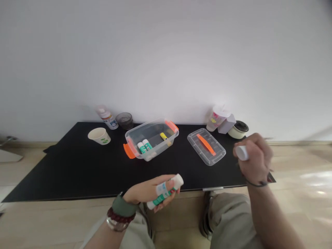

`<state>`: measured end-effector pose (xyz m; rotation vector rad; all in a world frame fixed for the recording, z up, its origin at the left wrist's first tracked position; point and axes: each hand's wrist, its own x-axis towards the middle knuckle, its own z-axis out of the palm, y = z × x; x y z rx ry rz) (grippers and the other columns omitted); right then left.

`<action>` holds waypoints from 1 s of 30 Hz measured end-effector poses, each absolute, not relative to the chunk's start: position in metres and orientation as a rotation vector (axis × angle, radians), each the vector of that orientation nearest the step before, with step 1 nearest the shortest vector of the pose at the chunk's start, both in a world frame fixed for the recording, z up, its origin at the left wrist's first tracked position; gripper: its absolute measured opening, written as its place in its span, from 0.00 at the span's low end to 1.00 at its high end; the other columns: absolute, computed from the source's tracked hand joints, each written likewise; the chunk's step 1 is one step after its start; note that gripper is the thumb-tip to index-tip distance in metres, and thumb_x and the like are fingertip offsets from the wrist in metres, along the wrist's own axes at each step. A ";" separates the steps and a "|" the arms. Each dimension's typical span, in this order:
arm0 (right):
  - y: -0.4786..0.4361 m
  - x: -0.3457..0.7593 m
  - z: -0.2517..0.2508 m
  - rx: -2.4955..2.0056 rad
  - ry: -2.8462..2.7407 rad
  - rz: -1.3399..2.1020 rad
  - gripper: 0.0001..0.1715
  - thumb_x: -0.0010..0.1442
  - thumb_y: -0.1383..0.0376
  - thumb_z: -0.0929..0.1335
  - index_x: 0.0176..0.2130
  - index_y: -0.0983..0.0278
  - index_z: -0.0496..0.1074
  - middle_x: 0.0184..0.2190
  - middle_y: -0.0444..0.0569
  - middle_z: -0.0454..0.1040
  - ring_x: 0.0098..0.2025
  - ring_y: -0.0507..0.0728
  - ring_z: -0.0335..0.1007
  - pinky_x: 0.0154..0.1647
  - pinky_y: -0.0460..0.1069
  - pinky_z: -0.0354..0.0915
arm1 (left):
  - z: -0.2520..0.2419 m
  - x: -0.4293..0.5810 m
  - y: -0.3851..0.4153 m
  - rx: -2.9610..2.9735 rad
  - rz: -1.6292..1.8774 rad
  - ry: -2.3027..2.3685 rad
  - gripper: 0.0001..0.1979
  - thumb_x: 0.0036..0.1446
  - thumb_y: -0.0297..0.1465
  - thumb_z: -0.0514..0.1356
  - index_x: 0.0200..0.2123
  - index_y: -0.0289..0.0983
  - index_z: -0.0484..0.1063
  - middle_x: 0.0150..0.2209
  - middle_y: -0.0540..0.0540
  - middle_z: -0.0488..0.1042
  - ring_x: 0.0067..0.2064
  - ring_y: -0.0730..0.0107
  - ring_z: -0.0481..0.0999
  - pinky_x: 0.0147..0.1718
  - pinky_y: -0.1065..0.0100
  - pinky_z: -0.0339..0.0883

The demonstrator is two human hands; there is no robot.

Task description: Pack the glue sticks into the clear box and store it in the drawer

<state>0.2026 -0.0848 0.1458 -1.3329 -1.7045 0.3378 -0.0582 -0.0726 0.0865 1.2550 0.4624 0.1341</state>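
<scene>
The black surface (64, 173) meets a white wall (166, 52), and most things stand toward its back, within reach of the hands. At far left, a paper cup (99, 136) lies on its side, with a spray bottle (107, 117) and a dark glass (124, 120) behind it by the wall.

Nearer the person, the left hand (146, 192), with a watch (116, 224) on its wrist, hangs over the near edge of the surface. Its grip is closed around the barrel of a glue stick (164, 192), which tilts with its white cap up and to the right; holding it by the barrel leaves that cap free.

Farther back sits a clear box (131, 141) with orange clips, holding two more glue sticks (143, 147) and a yellow stick (163, 136). Its lid (197, 147) lies apart on the right, orange handle up, apparently set down so the box stands open.

Along the back, a plastic cup (216, 119), a carton (227, 123) and a jar (238, 129) stand close together.

At far right, the right hand (255, 159) is curled into a tight grip around a white cylinder (241, 153), above the surface's right end (the hand is slightly blurred, and only one rounded end shows, so what the cylinder is cannot be told).
</scene>
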 end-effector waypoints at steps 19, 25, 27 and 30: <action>0.012 0.214 -0.020 -2.208 -2.194 0.434 0.19 0.71 0.54 0.57 0.47 0.64 0.68 0.45 0.56 0.75 0.44 0.60 0.74 0.38 0.48 0.60 | -0.017 -0.018 -0.013 2.482 0.204 1.537 0.14 0.62 0.28 0.58 0.51 0.36 0.65 0.47 0.40 0.70 0.50 0.57 0.70 0.46 0.62 0.68; 0.015 0.225 -0.018 -2.236 -2.109 0.339 0.21 0.71 0.54 0.57 0.45 0.65 0.69 0.41 0.55 0.77 0.43 0.60 0.74 0.38 0.48 0.60 | -0.039 -0.019 0.005 2.527 0.216 1.620 0.20 0.61 0.30 0.60 0.56 0.34 0.64 0.47 0.40 0.72 0.49 0.56 0.70 0.45 0.61 0.68; 0.019 0.219 -0.004 -2.152 -2.061 0.287 0.20 0.71 0.55 0.57 0.43 0.65 0.70 0.38 0.54 0.77 0.41 0.59 0.74 0.38 0.48 0.60 | -0.045 -0.017 0.009 2.525 0.231 1.641 0.22 0.61 0.31 0.60 0.57 0.34 0.63 0.47 0.40 0.72 0.50 0.55 0.70 0.44 0.61 0.68; 0.034 0.192 0.035 -1.866 -1.998 0.190 0.19 0.71 0.57 0.56 0.43 0.65 0.70 0.34 0.52 0.77 0.38 0.58 0.73 0.38 0.48 0.61 | -0.048 -0.014 0.012 2.542 0.258 1.654 0.24 0.62 0.32 0.60 0.59 0.34 0.62 0.48 0.39 0.72 0.51 0.55 0.70 0.45 0.61 0.67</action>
